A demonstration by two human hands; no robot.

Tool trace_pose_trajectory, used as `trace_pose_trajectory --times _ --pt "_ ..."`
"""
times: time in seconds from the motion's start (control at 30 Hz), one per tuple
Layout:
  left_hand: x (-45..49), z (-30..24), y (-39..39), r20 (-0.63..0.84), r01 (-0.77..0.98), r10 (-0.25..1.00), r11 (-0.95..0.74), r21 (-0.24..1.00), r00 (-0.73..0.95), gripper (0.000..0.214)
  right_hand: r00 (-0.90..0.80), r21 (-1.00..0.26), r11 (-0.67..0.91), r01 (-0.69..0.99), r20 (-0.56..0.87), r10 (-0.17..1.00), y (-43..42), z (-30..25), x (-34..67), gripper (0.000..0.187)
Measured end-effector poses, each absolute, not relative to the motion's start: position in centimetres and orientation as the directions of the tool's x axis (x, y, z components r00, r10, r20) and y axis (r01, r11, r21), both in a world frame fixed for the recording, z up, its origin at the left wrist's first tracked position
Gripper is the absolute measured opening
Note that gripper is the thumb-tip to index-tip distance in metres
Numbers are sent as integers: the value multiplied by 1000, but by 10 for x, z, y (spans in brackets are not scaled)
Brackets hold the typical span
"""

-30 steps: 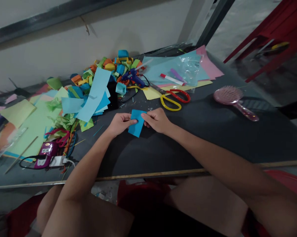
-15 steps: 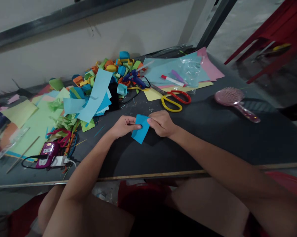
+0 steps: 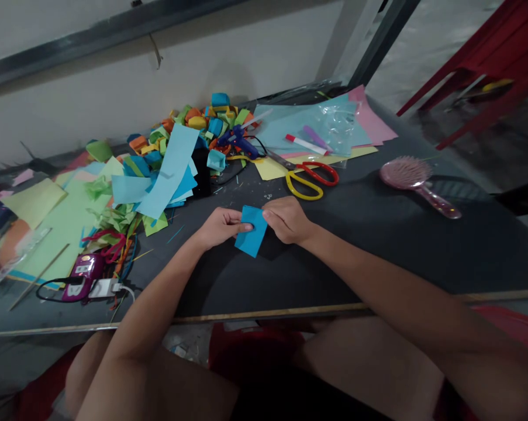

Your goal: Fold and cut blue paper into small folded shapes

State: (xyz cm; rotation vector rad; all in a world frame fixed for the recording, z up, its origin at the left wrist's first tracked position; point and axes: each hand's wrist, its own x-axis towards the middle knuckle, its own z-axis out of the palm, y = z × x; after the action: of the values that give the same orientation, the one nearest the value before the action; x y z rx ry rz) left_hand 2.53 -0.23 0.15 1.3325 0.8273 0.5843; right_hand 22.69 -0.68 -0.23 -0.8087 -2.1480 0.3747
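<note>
A small folded piece of blue paper [image 3: 254, 237] is held between my two hands above the dark table. My left hand [image 3: 223, 227] pinches its left side, thumb on top. At the upper right edge, my right hand [image 3: 287, 220] grips the paper between thumb and curled fingers. Scissors [image 3: 310, 180] with one yellow and one red handle lie just beyond my right hand. Beyond my left hand are light blue paper strips [image 3: 171, 169] and a heap of folded coloured paper pieces [image 3: 197, 121].
A blue glue gun [image 3: 240, 142] rests by the heap. A marker [image 3: 306, 144] and plastic wrap lie on coloured sheets [image 3: 281, 123]. To the right is a pink hairbrush [image 3: 415, 178]. A purple device [image 3: 85, 275] with a cable and a thin stick [image 3: 40, 275] are at left.
The blue paper has turned slightly between my hands, its lower end shifting a little right. Both hands keep their hold, and the view has moved slightly.
</note>
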Motion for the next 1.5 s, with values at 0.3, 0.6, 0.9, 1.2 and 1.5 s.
trace_pose_trajectory --times 0.3,0.6,0.9,1.2,1.5 --pt "26 5 -5 -138 67 876 120 990 463 40 -573 -432 699 571 399 715 -7 4 222 54" --pt "31 -1 -7 -45 -69 958 67 995 284 40 -536 -407 629 662 330 777 -5 1 220 62" --pt "32 -2 -5 26 -85 979 -9 996 203 37 -546 -426 628 652 311 778 -6 -1 216 58" --pt "29 -3 -5 50 -120 989 -33 992 138 38 -609 -645 602 470 257 750 -7 3 219 61" --pt "27 -4 0 42 -171 993 -22 985 110 40 -629 -790 511 339 213 747 -9 2 215 53"
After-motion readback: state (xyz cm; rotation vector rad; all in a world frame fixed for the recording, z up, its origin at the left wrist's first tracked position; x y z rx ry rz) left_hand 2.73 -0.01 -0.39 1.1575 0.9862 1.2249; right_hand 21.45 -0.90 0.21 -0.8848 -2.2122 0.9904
